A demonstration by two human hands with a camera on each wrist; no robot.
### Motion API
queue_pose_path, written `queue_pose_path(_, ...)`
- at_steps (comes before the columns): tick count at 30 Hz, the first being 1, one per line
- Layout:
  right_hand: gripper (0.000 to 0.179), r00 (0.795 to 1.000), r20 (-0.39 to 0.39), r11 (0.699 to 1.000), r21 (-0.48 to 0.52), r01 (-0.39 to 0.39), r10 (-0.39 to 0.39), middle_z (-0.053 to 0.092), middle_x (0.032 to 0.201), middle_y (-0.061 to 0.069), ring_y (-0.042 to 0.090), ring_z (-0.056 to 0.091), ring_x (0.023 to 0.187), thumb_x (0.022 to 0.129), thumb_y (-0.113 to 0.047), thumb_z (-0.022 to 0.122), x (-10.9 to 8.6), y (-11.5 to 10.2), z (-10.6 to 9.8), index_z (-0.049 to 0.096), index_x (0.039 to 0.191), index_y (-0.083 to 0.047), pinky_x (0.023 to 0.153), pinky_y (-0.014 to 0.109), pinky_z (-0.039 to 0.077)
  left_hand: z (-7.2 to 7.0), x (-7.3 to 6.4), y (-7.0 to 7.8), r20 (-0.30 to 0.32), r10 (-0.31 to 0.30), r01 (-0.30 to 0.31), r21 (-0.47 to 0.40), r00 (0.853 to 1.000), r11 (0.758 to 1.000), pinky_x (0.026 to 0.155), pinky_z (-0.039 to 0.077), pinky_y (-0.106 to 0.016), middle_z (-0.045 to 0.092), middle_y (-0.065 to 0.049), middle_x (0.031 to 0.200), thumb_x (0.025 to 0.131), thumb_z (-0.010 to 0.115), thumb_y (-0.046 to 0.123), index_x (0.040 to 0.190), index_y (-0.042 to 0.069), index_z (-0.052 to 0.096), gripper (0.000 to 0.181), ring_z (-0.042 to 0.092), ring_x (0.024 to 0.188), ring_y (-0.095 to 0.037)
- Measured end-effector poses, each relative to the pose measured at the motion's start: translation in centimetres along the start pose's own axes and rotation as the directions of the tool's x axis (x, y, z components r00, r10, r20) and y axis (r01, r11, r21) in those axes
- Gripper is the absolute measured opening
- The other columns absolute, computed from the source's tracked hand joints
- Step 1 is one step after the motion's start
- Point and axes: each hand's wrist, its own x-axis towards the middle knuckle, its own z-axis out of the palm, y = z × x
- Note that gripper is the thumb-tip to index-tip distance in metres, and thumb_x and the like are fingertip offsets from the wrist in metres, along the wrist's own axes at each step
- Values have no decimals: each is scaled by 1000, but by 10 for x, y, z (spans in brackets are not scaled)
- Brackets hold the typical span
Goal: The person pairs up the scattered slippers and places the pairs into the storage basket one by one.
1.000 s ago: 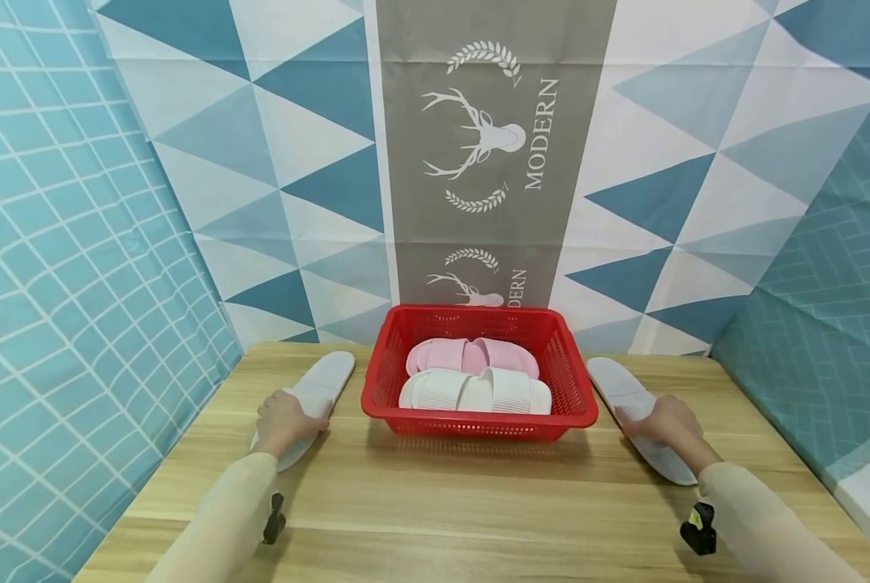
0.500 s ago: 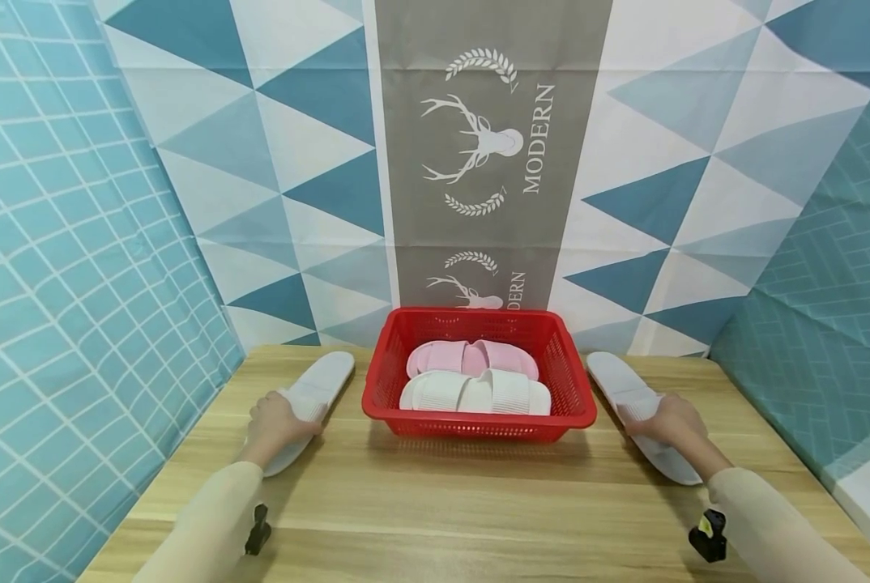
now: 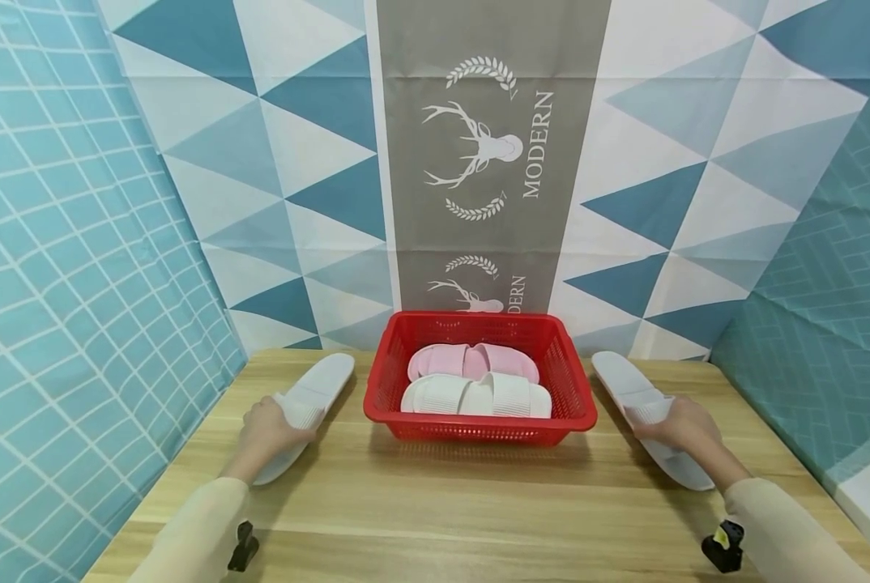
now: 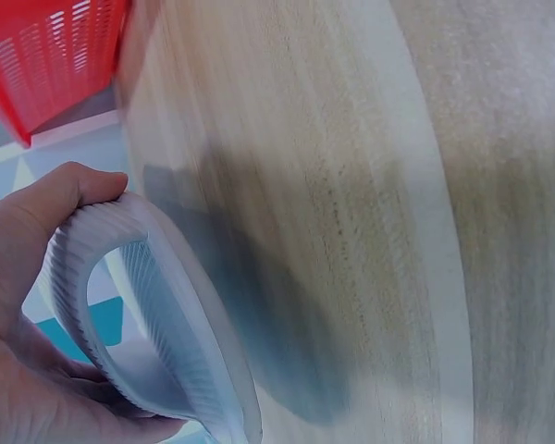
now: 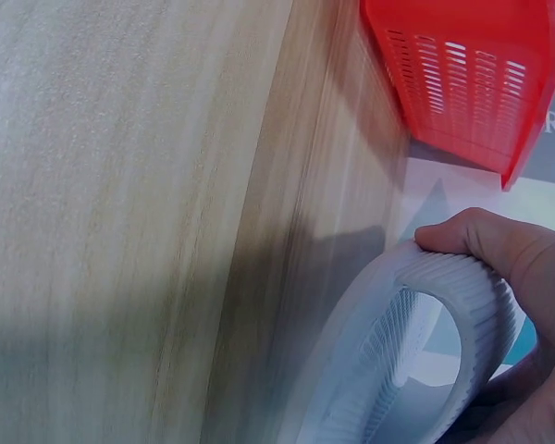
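My left hand [image 3: 266, 431] grips a white slipper [image 3: 326, 379] across its ribbed strap, left of the red basket. In the left wrist view the thumb presses one edge of that slipper [image 4: 190, 305] and fingers curl round the other side, with a shadow on the table beneath. On the right side my right hand [image 3: 683, 425] holds another white slipper [image 3: 620, 379] the same way. The right wrist view has its thumb on the near edge of the slipper [image 5: 351, 356] and the strap arching open. Both toes or heels point toward the back wall; which end cannot be told.
A red basket [image 3: 479, 431] stands at the table's back middle, holding a pink pair of slippers [image 3: 445, 358] and a white pair [image 3: 442, 394]. The wooden table [image 3: 464, 502] meets a patterned cloth wall behind and blue tiled cloths at both sides.
Both hands have moved slightly outward and toward the body, each still gripping its white slipper. The basket with its slippers stays in place while the head view shifts a little.
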Motion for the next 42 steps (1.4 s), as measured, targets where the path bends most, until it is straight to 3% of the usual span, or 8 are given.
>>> queue_pose_path(12,81,998,-33,998,-9,56,-56,58,98,34,36,59,78,70,-42,75,-7,0,-10,47,116,19,60,41,51,-5,-11,-5,-44,47,-45,43,998,998,76,49,-51,54,-34,104,61,82,37,123,-18,41,93,53,92,-42)
queue_pose_path(23,87,994,-53,996,-14,90,-91,56,102,37,39,59,80,70,-41,76,-15,-2,-23,42,123,21,60,43,52,-13,-19,2,-63,62,-60,35,996,998,71,52,-51,53,-35,101,62,83,35,122,-21,37,94,54,91,-45)
queue_pose_path(34,84,987,-101,993,-17,120,-121,58,95,34,36,58,75,68,-41,78,-27,-9,-32,45,117,20,57,40,50,-18,-29,5,-77,70,-68,31,995,997,68,54,-49,55,-35,101,61,84,37,118,-20,39,92,57,88,-44)
queue_pose_path(42,87,983,-129,991,-7,134,-134,57,101,36,38,58,77,68,-39,79,-37,-18,-37,43,121,19,57,42,51,-26,-39,13,-122,106,-103,31,987,994,74,51,-55,53,-37,105,60,84,34,123,-22,36,97,54,95,-49)
